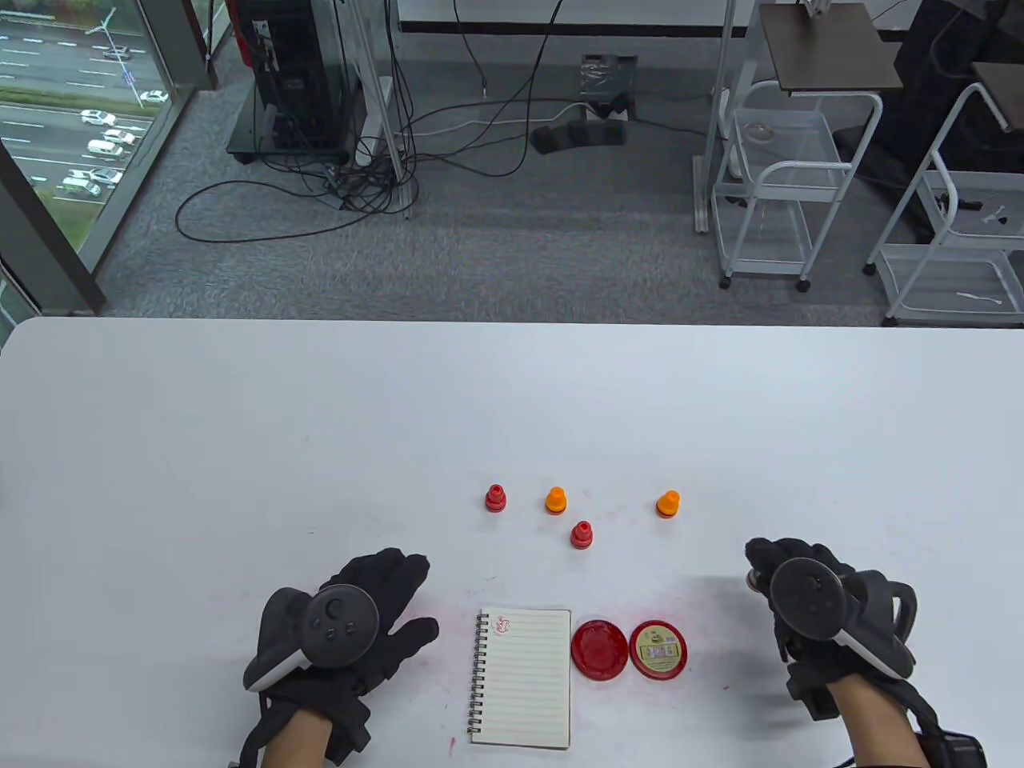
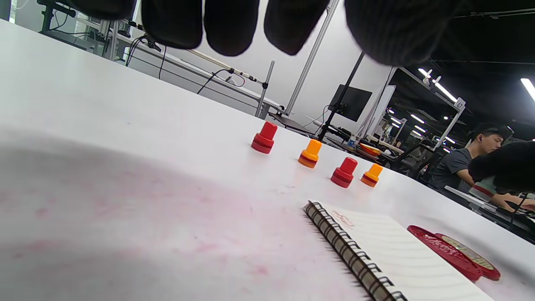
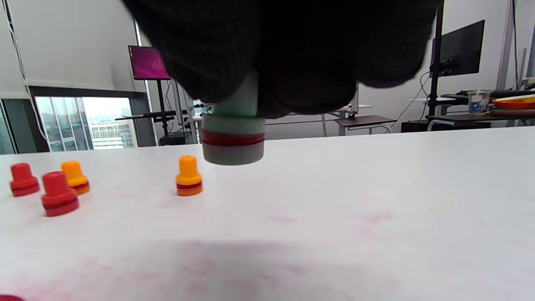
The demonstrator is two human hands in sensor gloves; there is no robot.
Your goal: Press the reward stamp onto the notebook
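Right hand (image 1: 808, 608) grips a white reward stamp (image 3: 233, 138) with a red band by its handle, base clear of the table (image 1: 240, 432), well right of the spiral notebook (image 1: 522, 678). Left hand (image 1: 344, 632) hovers just left of the notebook, fingers spread, grasping nothing.

Gloved fingers (image 2: 230, 25) of the left hand hang above a white surface (image 2: 104, 125) stained pink. Two red stamps (image 2: 264, 138) (image 2: 344, 172) and two orange stamps (image 2: 310, 154) (image 2: 371, 175) stand beyond a spiral notebook (image 2: 388, 251) bearing a red mark, a red ink pad (image 2: 443, 253) beside it.
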